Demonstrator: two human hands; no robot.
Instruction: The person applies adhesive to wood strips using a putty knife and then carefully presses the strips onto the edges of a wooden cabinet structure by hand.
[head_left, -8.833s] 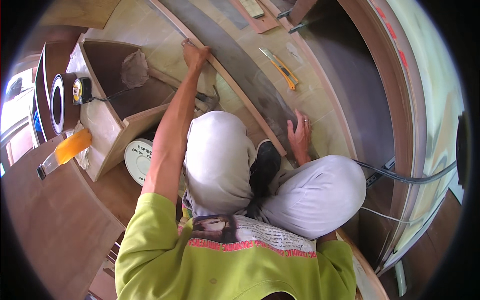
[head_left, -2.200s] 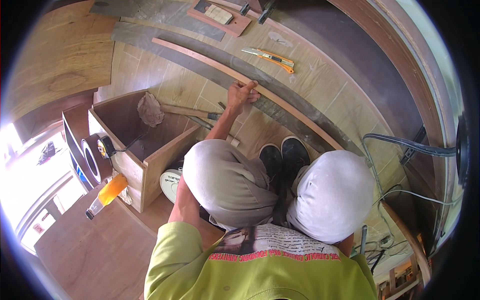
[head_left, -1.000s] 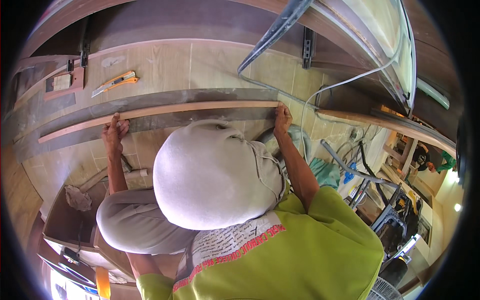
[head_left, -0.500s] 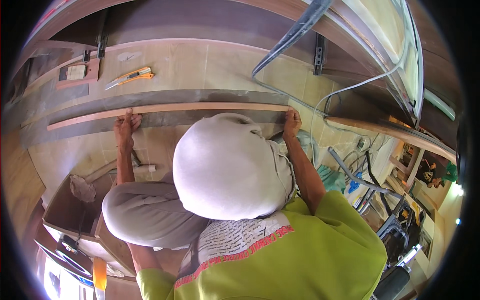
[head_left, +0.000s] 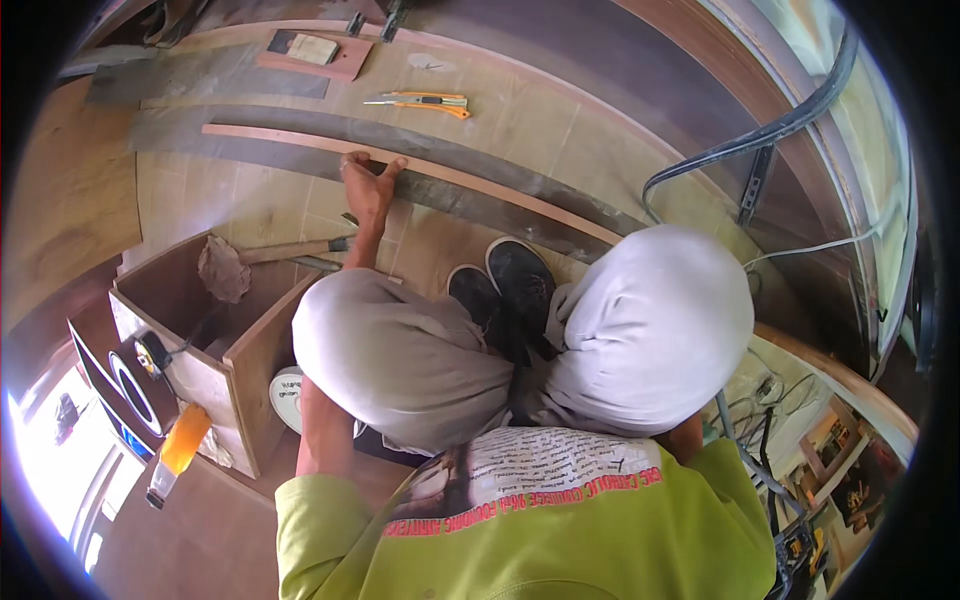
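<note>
A long thin wooden strip [head_left: 510, 192] lies slantwise along a dark grey board [head_left: 450, 197] on the floor. My left hand [head_left: 368, 190] grips the strip's near edge, thumb and fingers pressed to it, left of its middle. My right hand is hidden behind my raised right knee, which also covers the strip's right end. Beyond the strip, an orange utility knife [head_left: 430, 102] lies with its blade out, pointing left.
Left of my left knee stands an open wooden box [head_left: 180, 375] with a tape measure [head_left: 152, 354] at its side. A wooden-handled tool [head_left: 290, 251] rests across its far edge. A small block [head_left: 312, 49] sits at the far left. Far right, a black hose [head_left: 770, 132] arches down.
My right hand has left the strip's right end and gone out of sight behind my knee. My left hand stays on the strip. The view has swung, and both knees now show, raised.
</note>
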